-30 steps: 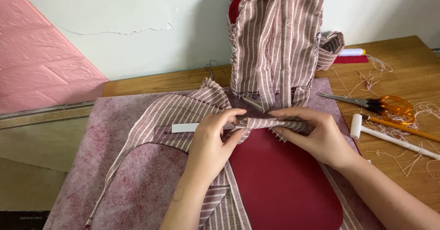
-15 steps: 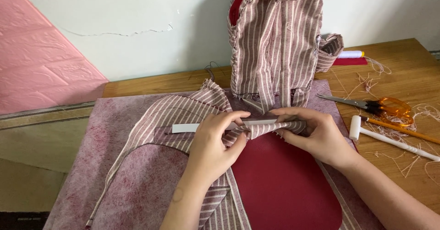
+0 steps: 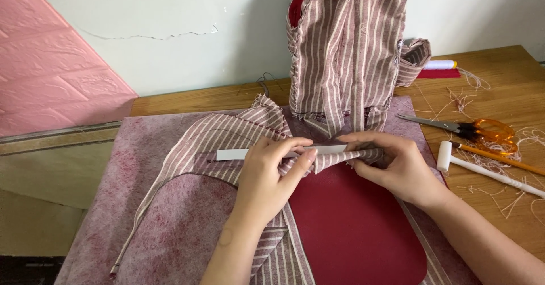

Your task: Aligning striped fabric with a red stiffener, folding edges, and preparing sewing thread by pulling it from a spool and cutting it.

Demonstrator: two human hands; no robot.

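Observation:
Both my hands pinch a folded edge of maroon-and-white striped fabric (image 3: 227,134) over a white strip (image 3: 234,154) that lies across it. My left hand (image 3: 271,177) grips the fold near the middle, thumb and fingers closed on the cloth. At the fold's right end, my right hand (image 3: 394,163) holds it pressed down. The fold lies at the top edge of a dark red board (image 3: 355,234). More of the striped fabric (image 3: 346,46) stands upright behind, draped over a red form against the wall.
A mottled maroon felt mat (image 3: 170,222) covers the wooden table (image 3: 499,92). Orange-handled scissors (image 3: 474,130), a small white mallet (image 3: 482,168), an orange pencil (image 3: 497,157) and loose threads lie to the right. A thread spool (image 3: 438,65) sits by the wall.
My hands have stayed on the fold with only small finger shifts; the white strip now shows between my two hands along the fold's top.

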